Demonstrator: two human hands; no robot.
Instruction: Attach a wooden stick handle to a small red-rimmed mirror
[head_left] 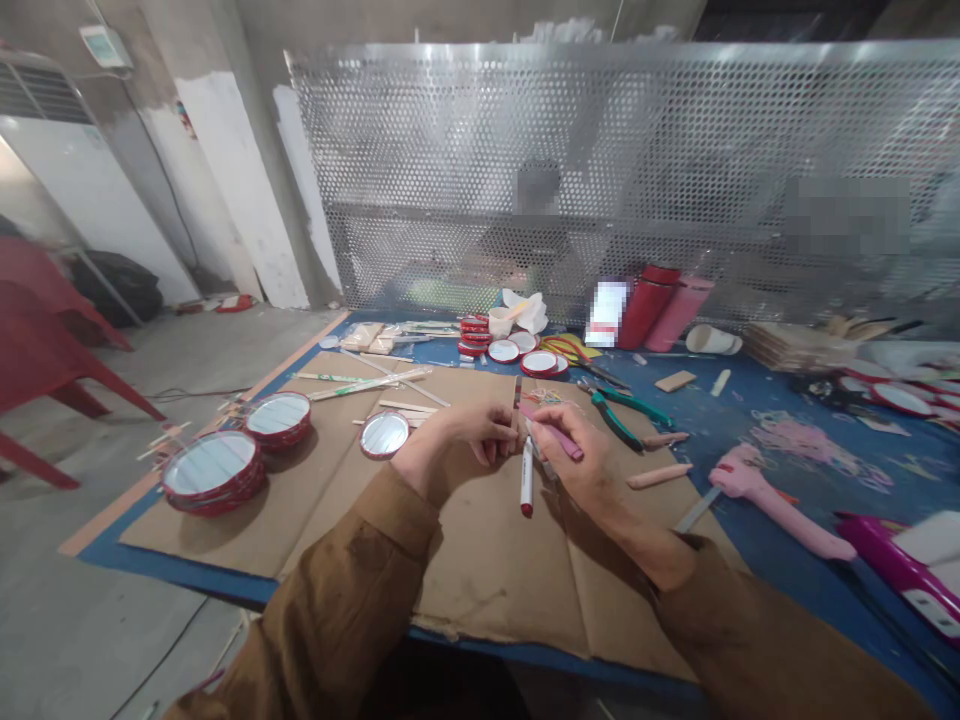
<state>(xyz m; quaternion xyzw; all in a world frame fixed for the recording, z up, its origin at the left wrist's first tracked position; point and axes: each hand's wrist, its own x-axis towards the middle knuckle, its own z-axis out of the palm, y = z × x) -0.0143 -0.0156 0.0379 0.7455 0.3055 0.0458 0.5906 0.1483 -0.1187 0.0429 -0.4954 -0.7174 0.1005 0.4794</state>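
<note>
L fingers [502,432], stick [517,392] btwn, marker [527,482] near

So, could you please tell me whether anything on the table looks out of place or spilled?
A white cup lies on its side beside the pink bottle instead of standing, and rubber bands lie strewn rather than bundled on the blue tabletop.

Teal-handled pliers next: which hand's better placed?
Right, I'd say: the right hand is nearer the teal-handled pliers, though it likely must put down the pink tool. The left hand is farther and holds a thin strip.
</note>
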